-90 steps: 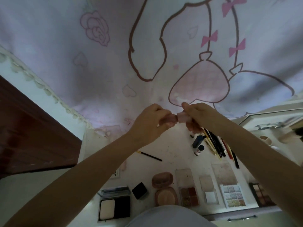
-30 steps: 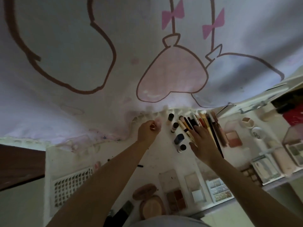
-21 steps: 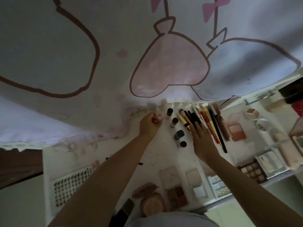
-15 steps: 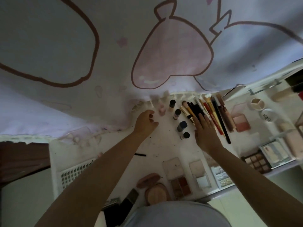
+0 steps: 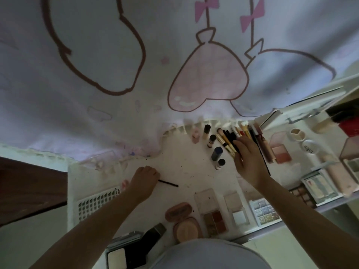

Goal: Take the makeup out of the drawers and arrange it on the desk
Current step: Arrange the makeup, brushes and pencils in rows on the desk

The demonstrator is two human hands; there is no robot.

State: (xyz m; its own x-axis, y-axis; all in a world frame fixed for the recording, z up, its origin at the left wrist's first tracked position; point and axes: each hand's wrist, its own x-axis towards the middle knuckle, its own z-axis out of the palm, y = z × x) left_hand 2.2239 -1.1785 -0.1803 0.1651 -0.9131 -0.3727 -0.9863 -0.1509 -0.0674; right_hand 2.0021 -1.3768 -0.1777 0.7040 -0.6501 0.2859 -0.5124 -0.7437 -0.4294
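Left of centre in the frame, the left hand (image 5: 144, 179) is lying knuckles-up on the white counter (image 5: 180, 167), its fingers curling over the near end of a thin black pencil (image 5: 168, 183); whether they are actually pinching it or only covering it cannot be told. The pencil is lying flat, its free end pointing toward the lower right. In the upper right of the counter, the right hand (image 5: 247, 158) is resting with straight, spread fingers on a fanned row of brushes and pencils (image 5: 229, 140), gripping nothing. Just left of that row, several small bottles (image 5: 211, 140) are standing, with a dark blue bottle (image 5: 217, 153) and a pale pink bottle (image 5: 195, 135) among them. Along the lower edge of the frame, open palettes (image 5: 215, 220) and a round powder compact (image 5: 186, 229) are sitting in a line, with a black compact (image 5: 126, 257) at the lower left. A printed pink-and-white cloth (image 5: 174, 55) is filling the upper half of the frame.
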